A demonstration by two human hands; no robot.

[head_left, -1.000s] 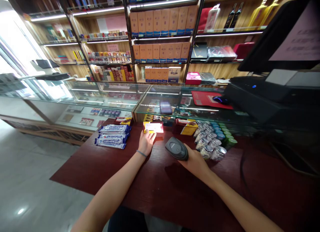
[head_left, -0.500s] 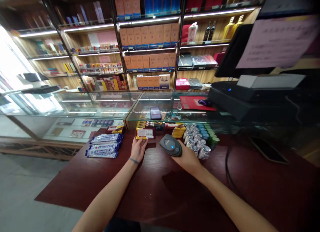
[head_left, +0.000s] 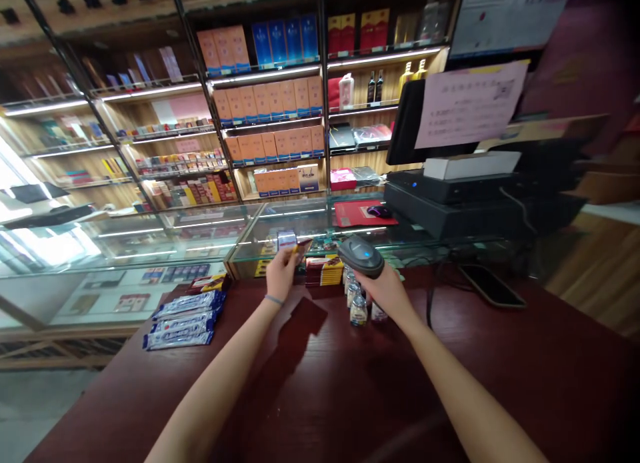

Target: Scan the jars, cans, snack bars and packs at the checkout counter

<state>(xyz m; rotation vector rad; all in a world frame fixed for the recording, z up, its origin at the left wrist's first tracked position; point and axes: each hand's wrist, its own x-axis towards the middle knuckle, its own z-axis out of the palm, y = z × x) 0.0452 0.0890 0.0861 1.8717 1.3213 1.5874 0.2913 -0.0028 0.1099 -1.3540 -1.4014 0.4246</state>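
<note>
My left hand (head_left: 281,274) is raised near the glass counter's front edge, its fingers closed on a small red-and-yellow snack box (head_left: 304,245) seen nearly edge-on. My right hand (head_left: 389,295) grips a dark grey barcode scanner (head_left: 362,255) with a blue light on top. Between the hands, a stack of similar snack boxes (head_left: 324,271) stands against the counter. Several small silver-topped bottles (head_left: 359,310) stand under and beside the scanner, partly hidden by it and my right hand. To the left lie blue-and-white packets (head_left: 184,322) in a row.
A dark red wooden table (head_left: 320,390) spans the front. The glass display counter (head_left: 240,240) runs behind it, bearing a red mouse pad (head_left: 350,213) and a monitor (head_left: 405,123). A black phone-like slab (head_left: 493,286) lies at right. Stocked shelves line the back.
My left hand has lifted the snack box and tilted it away, so its label no longer shows. My right hand has raised the scanner. The view has turned right.
</note>
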